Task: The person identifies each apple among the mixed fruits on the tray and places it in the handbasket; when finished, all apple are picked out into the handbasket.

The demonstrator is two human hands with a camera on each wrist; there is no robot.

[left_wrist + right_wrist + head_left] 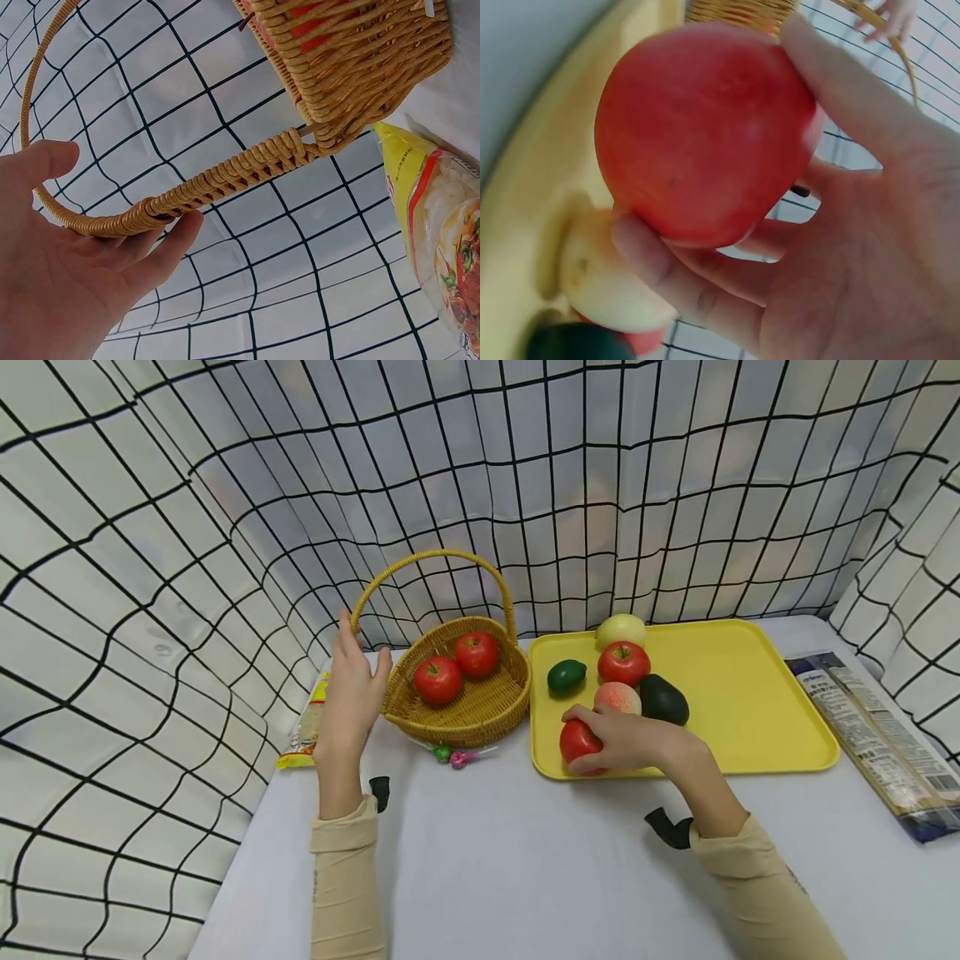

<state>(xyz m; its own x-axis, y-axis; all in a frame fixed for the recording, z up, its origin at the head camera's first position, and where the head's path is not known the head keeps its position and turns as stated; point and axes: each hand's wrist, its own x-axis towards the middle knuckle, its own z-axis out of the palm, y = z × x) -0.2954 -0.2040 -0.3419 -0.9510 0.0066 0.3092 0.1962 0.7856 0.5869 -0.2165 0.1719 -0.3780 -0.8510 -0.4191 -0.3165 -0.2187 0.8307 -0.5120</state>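
My right hand (633, 743) grips a red apple (705, 135) at the near left corner of the yellow tray (750, 693), thumb on one side and fingers on the other. At the wicker basket's left, my left hand (354, 689) is raised to the arched handle (225, 176). Its fingers reach behind the handle and touch it, while the thumb stands away. Inside the basket (480, 714) lie two red apples (438, 681). Close to the gripped apple on the tray are a peach (618, 697), an avocado (663, 700) and another red apple (624, 663).
The tray also bears a small dark green fruit (566, 677) and a pale yellow-green fruit (621, 631). Two lollipops (458, 760) lie before the basket. A yellow food packet (303, 735) is at left, a flat package (877, 727) at right. Black netting (585, 510) surrounds the table.
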